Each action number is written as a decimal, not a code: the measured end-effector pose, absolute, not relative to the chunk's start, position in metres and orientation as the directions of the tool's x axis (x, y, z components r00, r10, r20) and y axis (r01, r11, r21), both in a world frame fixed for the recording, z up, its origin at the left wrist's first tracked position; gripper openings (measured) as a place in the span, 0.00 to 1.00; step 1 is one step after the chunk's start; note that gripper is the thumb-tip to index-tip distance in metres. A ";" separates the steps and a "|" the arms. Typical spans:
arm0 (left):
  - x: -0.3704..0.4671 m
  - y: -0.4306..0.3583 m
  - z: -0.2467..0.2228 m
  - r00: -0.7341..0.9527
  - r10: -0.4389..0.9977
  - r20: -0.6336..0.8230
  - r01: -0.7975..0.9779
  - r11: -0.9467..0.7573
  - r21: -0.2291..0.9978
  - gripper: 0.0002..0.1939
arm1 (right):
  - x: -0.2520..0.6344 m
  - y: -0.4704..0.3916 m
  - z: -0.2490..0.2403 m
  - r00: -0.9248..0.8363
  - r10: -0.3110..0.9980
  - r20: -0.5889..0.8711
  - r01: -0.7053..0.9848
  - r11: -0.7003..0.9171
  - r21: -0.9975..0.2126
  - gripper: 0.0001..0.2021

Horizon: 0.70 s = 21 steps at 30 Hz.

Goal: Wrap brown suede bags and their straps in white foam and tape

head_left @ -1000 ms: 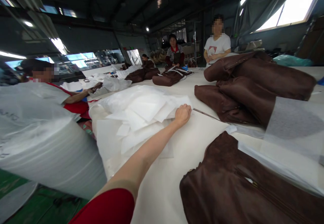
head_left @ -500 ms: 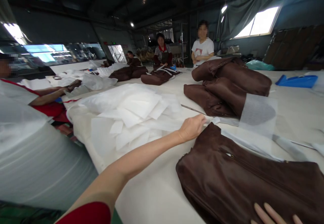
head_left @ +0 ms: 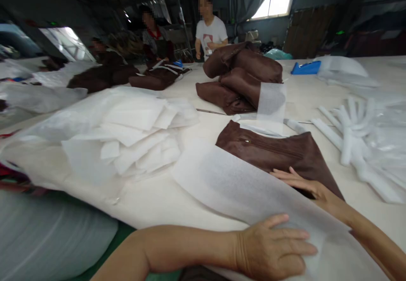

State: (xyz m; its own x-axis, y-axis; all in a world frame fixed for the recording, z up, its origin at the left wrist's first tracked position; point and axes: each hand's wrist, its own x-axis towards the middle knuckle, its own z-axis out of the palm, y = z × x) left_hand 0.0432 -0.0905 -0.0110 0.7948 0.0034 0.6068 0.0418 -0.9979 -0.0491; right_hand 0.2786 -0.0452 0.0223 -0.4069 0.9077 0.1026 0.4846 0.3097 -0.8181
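One sheet point(head_left: 228, 179), white, lies partly over brown bag point(head_left: 269, 150) on table point(head_left: 152, 205). Left hand point(head_left: 274, 247) on sheet, fingers open, spread. Right hand point(head_left: 301, 183) at sheet's edge, over bag, fingers open, extended. White pile point(head_left: 133, 124) left of bag.

Pale table point(head_left: 152, 205) | white sheets point(head_left: 133, 111) — heaped | brown bags point(head_left: 215, 95) | blue object point(head_left: 306, 68)

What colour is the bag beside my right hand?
The bag is dark brown, clearest in the current head view.
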 end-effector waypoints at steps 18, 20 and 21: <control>0.024 -0.065 0.090 0.739 0.272 0.617 0.334 -0.943 0.015 0.18 | 0.263 -0.053 0.079 -0.464 0.880 -0.102 0.766 0.341 -0.545 0.06; -0.006 -0.039 0.116 0.713 0.474 0.517 0.571 -0.821 -0.034 0.25 | 0.263 -0.052 0.083 -0.469 0.874 -0.126 0.784 0.347 -0.516 0.04; -0.018 -0.026 0.123 0.717 0.541 0.440 0.623 -0.780 -0.055 0.21 | 0.263 -0.052 0.085 -0.459 0.877 -0.145 0.801 0.338 -0.494 0.03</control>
State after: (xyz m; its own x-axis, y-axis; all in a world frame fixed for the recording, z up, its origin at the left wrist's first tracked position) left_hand -0.0182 -0.0264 0.1230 0.7165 0.5414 0.4398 0.6233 -0.7800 -0.0553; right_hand 0.2627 -0.0524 0.0855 -0.4586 0.8768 -0.1446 0.8012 0.3377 -0.4940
